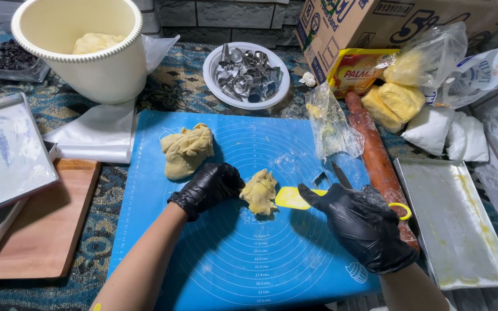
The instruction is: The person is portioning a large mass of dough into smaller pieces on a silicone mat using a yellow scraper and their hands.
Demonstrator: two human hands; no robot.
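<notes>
- Left hand (pixel 207 188) in a black glove, its grip curled loosely, touches the small pale yellow dough lump (pixel 259 193) mid blue silicone mat (pixel 214 259).
- Right hand (pixel 364 224), grip closed around a yellow plastic scraper (pixel 290 198), sets the blade just beside that lump.

Mat (pixel 214 253) blue w/ white ring lines. Gloves black, left hand (pixel 207 188) & right hand (pixel 364 224). Dough lump (pixel 259 193) pale yellow; scraper (pixel 290 197) yellow. Rolling pin (pixel 376 155) reddish-brown. Bucket (pixel 82 52) cream. Cloth (pixel 180 86) teal, patterned.
</notes>
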